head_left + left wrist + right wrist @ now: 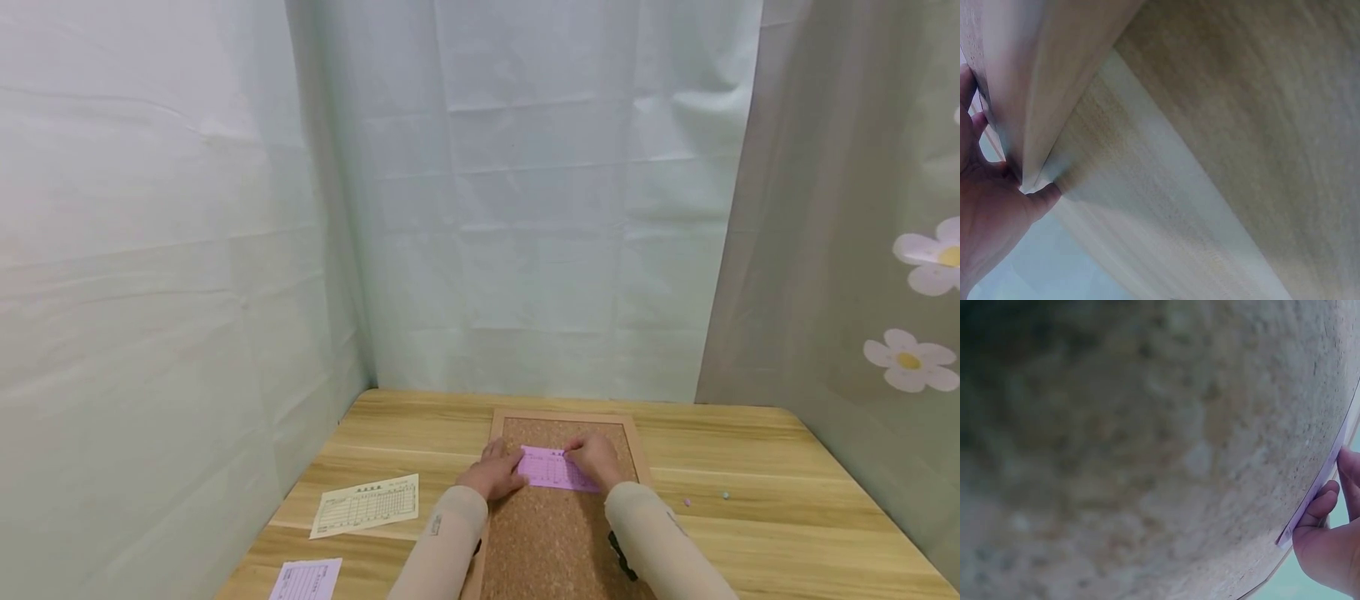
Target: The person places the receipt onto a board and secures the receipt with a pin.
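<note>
A pink printed slip (553, 468) lies across the upper part of a cork board (551, 546) with a wooden frame. My left hand (495, 472) rests over the board's left frame edge, fingers extended to the slip's left end; the left wrist view shows its thumb (1045, 197) at the frame's side. At the slip's upper edge, right of its middle, my right hand (597, 458) pinches with curled fingers. Whatever sits between those fingertips is hidden, and I cannot tell its kind. The right wrist view shows the right hand (1329, 534) against the slip (1316, 490), seen edge-on.
A yellow printed slip (367, 506) and a pale lilac one (306, 579) lie on the wooden table (757, 450) to the left. Right of the board are a tiny pink piece (687, 502) and a tiny blue piece (725, 495). Pale curtains (540, 208) surround the table.
</note>
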The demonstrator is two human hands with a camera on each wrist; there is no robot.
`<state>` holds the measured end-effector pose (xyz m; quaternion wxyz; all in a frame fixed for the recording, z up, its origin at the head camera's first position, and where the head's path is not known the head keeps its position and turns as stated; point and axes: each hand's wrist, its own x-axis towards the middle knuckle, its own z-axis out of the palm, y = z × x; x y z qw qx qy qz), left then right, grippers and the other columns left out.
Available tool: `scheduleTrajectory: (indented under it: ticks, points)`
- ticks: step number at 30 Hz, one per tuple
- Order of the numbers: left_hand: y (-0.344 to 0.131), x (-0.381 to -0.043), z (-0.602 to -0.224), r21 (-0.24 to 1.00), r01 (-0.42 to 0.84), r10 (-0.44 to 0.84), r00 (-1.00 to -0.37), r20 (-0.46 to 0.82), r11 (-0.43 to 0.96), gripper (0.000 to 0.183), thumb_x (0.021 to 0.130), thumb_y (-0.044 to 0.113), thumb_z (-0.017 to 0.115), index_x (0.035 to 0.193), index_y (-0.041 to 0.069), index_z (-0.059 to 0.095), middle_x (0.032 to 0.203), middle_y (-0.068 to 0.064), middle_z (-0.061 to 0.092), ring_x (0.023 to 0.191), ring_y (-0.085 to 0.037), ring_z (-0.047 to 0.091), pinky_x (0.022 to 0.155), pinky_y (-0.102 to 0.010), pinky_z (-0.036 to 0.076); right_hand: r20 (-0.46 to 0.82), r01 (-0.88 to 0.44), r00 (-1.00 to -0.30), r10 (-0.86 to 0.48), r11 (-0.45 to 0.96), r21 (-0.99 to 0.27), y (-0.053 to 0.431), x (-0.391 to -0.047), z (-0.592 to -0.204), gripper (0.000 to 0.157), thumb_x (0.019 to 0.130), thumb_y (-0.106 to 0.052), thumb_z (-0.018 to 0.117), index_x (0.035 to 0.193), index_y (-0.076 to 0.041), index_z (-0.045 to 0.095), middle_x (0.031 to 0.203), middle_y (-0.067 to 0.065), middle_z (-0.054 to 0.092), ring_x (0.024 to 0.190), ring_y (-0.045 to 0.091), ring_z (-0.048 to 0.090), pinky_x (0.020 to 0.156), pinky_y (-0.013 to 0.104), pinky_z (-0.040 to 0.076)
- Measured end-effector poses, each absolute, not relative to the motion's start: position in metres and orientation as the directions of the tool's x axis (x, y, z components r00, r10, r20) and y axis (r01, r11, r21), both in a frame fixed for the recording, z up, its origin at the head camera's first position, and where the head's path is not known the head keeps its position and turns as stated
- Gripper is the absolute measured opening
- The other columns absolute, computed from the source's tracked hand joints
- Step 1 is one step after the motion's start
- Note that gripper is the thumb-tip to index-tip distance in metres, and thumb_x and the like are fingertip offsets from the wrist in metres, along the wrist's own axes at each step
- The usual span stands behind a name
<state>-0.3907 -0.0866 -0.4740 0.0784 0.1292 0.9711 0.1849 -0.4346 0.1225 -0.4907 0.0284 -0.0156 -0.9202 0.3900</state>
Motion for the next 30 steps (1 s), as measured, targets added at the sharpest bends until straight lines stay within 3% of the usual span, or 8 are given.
scheduleTrajectory:
  ticks: [16, 30]
  points:
    - [-0.0855, -0.3952, -0.4778, 0.366, 0.221, 0.276, -0.956, -0.104, 0.904, 0.058, 0.099, 0.036, 0.06, 0.151, 0.017, 0.043, 0.161, -0.018, 0.02, 0.149, -0.034, 0.016, 0.111, -0.055, 0.029, 0.021, 0.008, -0.999, 0.035, 0.673, -0.74, 0.1248, -0.4294, -0.4834, 0.006, 0.087, -0.003, 0.071, 0.085, -0.006, 0.075, 0.087, 0.005, 0.067, 0.085, 0.024, 0.057, 0.079, 0.046, 0.045]
    - [-0.0864, -0.3943, -0.4763, 0.373, 0.208, 0.266, -0.958, -0.11, 0.904, 0.058, 0.099, 0.036, 0.06, 0.151, 0.017, 0.043, 0.161, -0.019, 0.02, 0.149, -0.035, 0.016, 0.111, -0.056, 0.028, 0.023, 0.004, -0.999, 0.027, 0.743, -0.67, 0.1196, -0.4313, -0.4842, 0.009, 0.09, -0.008, 0.069, 0.083, -0.008, 0.074, 0.08, 0.002, 0.064, 0.078, 0.02, 0.056, 0.073, 0.04, 0.048]
